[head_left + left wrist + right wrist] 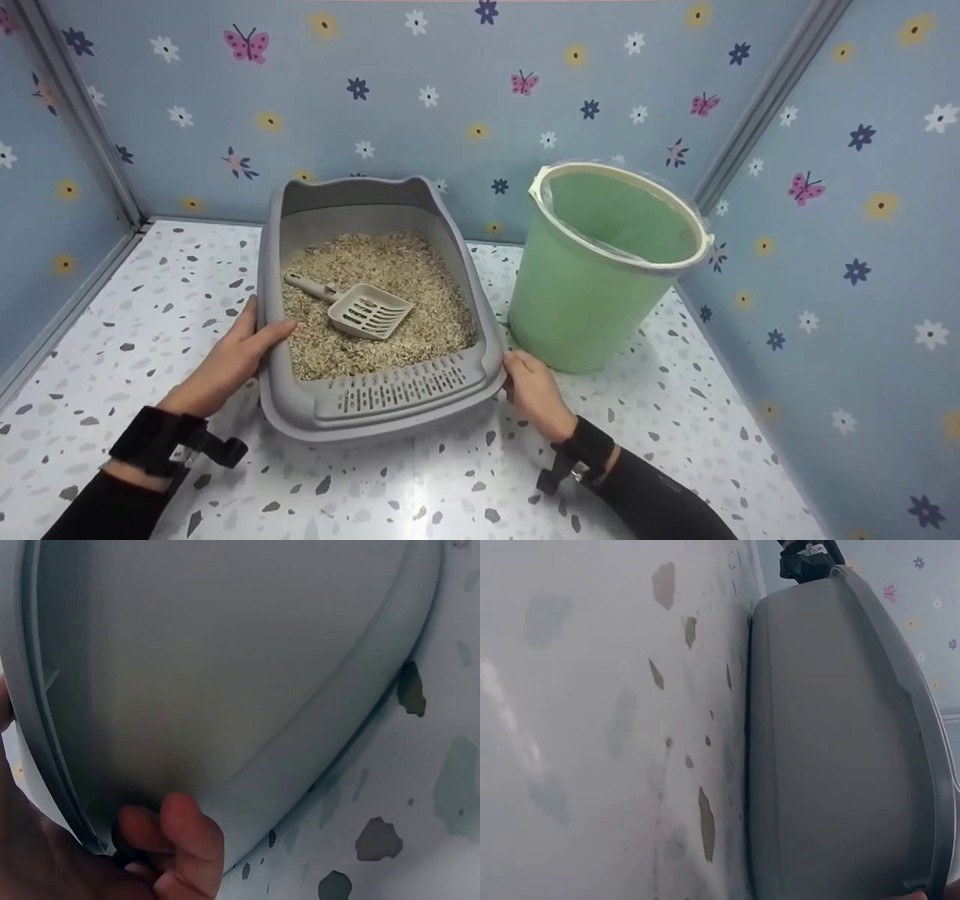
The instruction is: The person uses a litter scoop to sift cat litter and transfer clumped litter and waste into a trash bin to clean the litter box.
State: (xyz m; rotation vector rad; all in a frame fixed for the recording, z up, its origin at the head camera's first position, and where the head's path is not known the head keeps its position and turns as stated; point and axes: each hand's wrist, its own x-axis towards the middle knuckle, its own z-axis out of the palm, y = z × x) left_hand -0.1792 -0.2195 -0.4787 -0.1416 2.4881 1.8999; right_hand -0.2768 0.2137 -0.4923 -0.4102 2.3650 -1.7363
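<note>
A grey cat litter box (289, 409) stands on the speckled surface, filled with tan, grainy litter (442, 300). On the litter lies a beige slotted litter scoop (367, 311), its handle pointing to the back left. My left hand (229, 360) grips the box's left rim, thumb over the top; the left wrist view shows curled fingers (196, 840) under the rim beside the outer wall. At the front right corner, my right hand (538, 394) holds the rim. Only a bit of that hand shows at the lower edge of the right wrist view, beside the box wall (832, 750).
Close to the box's right side stands a green bin (570, 300) with a pale rim and a clear liner. Blue panels (465, 90) with flowers and butterflies enclose the back and both sides. White speckled surface (180, 292) extends around the box.
</note>
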